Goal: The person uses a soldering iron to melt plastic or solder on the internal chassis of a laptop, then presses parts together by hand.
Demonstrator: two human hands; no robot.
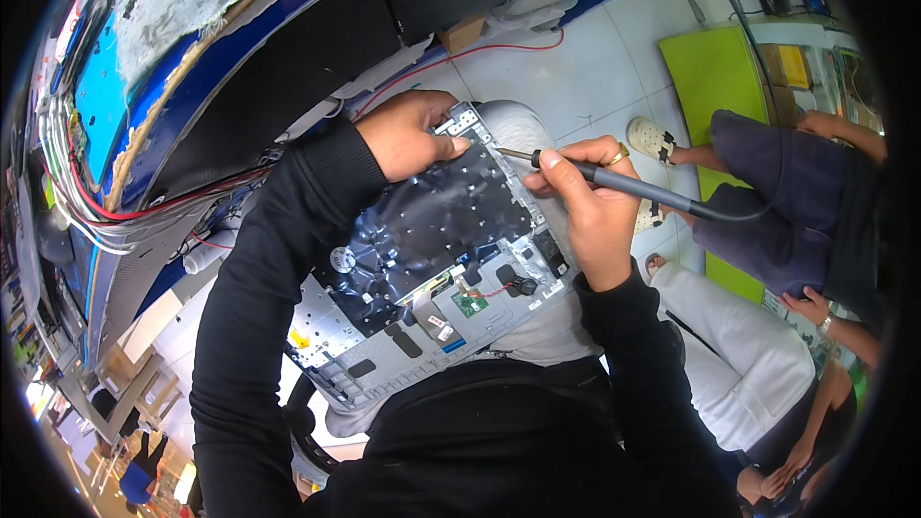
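Note:
A laptop's top case (389, 376) lies inside-up on my lap, silver along the edges, with a wrinkled black film (422, 221) over its middle. My left hand (408, 132) is closed on its far edge, thumb pressed on the film's far corner. Between the fingers of my right hand (597, 221) is a soldering iron (638, 184) with a dark handle. Its thin tip points left, at or just above the case's right edge; contact is hard to tell. Nearer me on the case are a small green board (469, 303) and a round black part (523, 285) with red wires.
A grey cable (734, 218) trails right from the iron. On the left, bundled wires (82, 197) hang by a blue-edged bench (153, 125). Two people are at the right, one standing in dark shorts (767, 206), one seated in light trousers (734, 350). A green panel (708, 72) stands behind them.

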